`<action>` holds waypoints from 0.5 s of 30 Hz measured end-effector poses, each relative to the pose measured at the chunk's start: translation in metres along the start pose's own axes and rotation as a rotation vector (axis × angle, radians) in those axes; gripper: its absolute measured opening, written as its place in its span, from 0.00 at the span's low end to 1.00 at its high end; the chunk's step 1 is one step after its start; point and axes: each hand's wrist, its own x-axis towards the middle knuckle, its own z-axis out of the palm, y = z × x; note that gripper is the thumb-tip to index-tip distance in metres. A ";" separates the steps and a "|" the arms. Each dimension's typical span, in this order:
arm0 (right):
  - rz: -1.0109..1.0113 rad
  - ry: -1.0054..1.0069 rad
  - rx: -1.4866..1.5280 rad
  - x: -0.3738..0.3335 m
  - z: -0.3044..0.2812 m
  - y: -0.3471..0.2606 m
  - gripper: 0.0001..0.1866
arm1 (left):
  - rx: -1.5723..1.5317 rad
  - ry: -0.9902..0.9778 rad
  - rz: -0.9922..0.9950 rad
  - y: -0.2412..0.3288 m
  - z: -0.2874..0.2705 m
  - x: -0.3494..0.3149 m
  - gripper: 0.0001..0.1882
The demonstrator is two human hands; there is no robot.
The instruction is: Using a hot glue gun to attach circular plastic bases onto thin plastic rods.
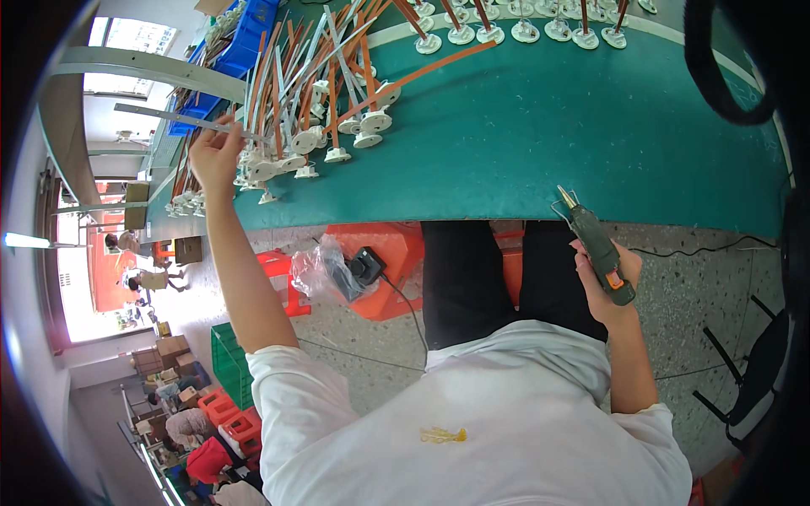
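My left hand [218, 158] reaches out to the far left of the green table. Its fingers pinch a flat silver-grey strip [160, 118], which points off to the left; its other end runs toward a heap of strips with white bases [308, 139]. In that heap, brown and silver strips stick up at many angles from round white feet. Close to the table's front edge, my right hand [609, 282] is wrapped round a dark green hot glue gun [597, 244]. The gun's metal nozzle points up and away, with a wire stand beside it.
Several white bases with upright brown strips [525, 31] stand along the far edge of the green table [523, 135]. Blue bins [245, 38] sit at the far left. Below are a red stool [380, 295] with a black adapter [366, 266] and a black chair [755, 371].
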 end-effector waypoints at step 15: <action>-0.026 0.055 -0.023 0.004 0.007 -0.001 0.10 | -0.132 -0.159 -0.266 -0.039 -0.020 0.014 0.13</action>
